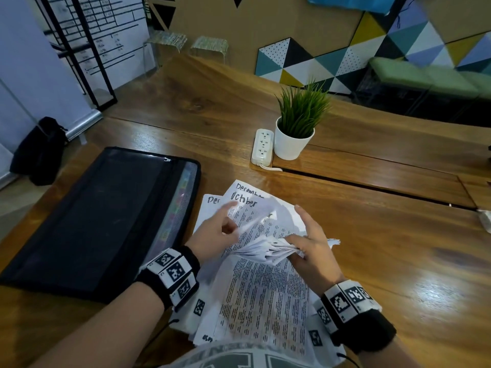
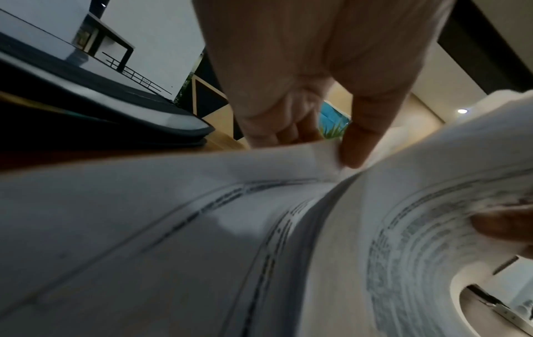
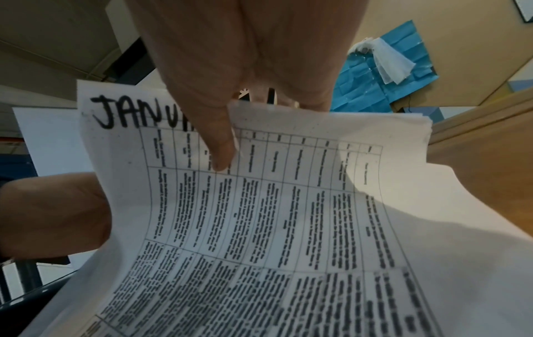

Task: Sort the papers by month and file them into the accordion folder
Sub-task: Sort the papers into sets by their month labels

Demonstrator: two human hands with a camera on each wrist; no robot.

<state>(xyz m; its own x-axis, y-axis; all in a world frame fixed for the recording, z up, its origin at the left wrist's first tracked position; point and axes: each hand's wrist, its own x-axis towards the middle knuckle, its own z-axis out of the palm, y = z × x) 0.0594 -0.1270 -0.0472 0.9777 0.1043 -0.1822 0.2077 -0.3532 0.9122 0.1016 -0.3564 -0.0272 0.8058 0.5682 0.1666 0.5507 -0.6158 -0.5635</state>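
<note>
A black accordion folder [image 1: 101, 221] lies shut on the table's left, coloured tabs showing along its right edge; its edge [image 2: 115, 109] shows in the left wrist view. A loose stack of printed papers [image 1: 265, 293] lies in front of me. My left hand [image 1: 228, 219] pinches the edge of a lifted sheet [image 2: 288, 159], its forefinger beside a page headed "October" [image 1: 247, 203]. Pages headed "December" [image 1: 212, 200] lie underneath. My right hand [image 1: 297, 235] grips a curled-over bunch of sheets, its thumb [image 3: 222, 148] pressing a page headed "JANU…" [image 3: 259, 193].
A white potted plant [image 1: 295, 134] and a white power strip [image 1: 263, 147] stand at the table's middle, beyond the papers. A black bag [image 1: 39, 150] sits on the floor at left. The wooden table [image 1: 398, 261] extends to the right.
</note>
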